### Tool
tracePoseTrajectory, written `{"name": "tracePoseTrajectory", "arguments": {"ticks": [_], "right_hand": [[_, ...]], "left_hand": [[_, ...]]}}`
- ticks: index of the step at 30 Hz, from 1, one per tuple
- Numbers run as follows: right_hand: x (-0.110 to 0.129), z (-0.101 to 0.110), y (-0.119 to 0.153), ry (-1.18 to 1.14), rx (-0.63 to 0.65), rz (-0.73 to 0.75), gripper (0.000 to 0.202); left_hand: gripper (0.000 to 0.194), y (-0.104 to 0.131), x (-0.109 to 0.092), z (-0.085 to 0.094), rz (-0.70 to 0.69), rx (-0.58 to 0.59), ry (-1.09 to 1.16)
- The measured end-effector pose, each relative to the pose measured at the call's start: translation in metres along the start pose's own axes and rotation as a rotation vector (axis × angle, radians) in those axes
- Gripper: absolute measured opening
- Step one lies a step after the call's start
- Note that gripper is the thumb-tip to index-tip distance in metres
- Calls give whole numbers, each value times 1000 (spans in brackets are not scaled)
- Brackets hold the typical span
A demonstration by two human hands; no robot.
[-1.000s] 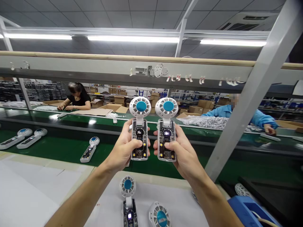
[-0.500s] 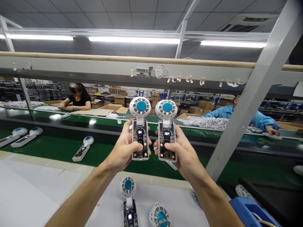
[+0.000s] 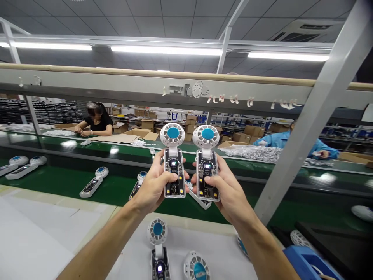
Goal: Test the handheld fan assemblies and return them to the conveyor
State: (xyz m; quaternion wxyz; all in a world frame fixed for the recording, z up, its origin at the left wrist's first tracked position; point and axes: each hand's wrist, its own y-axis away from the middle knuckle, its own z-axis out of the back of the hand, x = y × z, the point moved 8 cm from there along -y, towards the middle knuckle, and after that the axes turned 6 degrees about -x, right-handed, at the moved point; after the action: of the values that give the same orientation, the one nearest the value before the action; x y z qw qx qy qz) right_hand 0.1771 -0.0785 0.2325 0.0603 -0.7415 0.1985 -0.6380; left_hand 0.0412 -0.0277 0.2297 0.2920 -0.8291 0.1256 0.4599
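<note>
left fan (image 3: 174,160) and right fan (image 3: 207,160) upright in your grasp

with the held pair as the centre of your clock, your left hand (image 3: 154,182) curls its fingers around the left fan's clear body, and your right hand (image 3: 229,182) does likewise with the right fan. each thumb presses against the front, below a lit display. the two fans stand side by side, narrowly apart, blue discs facing you.

on the white worktop (image 3: 128,241), a lit fan (image 3: 159,262) lies at seven o'clock and another fan (image 3: 196,266) at six, cut off by the view's edge. at nine o'clock, a loose fan (image 3: 93,182) rests on the green belt (image 3: 62,186). a blue container (image 3: 301,258) sits at four. beyond the belt, you face a person in black (image 3: 99,122) at ten and a person in blue sleeves (image 3: 276,140) near three.
</note>
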Motion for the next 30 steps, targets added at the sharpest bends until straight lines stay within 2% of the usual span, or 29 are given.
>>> {"name": "tracePoseTrajectory", "arguments": {"ticks": [8, 14, 20, 25, 27, 30], "right_hand": [[2, 2, 1, 10, -17, -4, 73], [4, 0, 1, 0, -9, 17, 70], [4, 2, 2, -4, -23, 2, 70], [12, 5, 1, 4, -72, 60, 71], [13, 9, 2, -22, -97, 55, 61], [6, 15, 5, -3, -66, 2, 37]], "left_hand": [[56, 2, 2, -3, -6, 36, -4], [61, 4, -5, -4, -35, 14, 7], [56, 8, -9, -6, 20, 50, 1], [48, 9, -6, -4, 61, 7, -42], [43, 8, -3, -4, 72, -15, -69], [37, 5, 1, 1, 53, -78, -100]]}}
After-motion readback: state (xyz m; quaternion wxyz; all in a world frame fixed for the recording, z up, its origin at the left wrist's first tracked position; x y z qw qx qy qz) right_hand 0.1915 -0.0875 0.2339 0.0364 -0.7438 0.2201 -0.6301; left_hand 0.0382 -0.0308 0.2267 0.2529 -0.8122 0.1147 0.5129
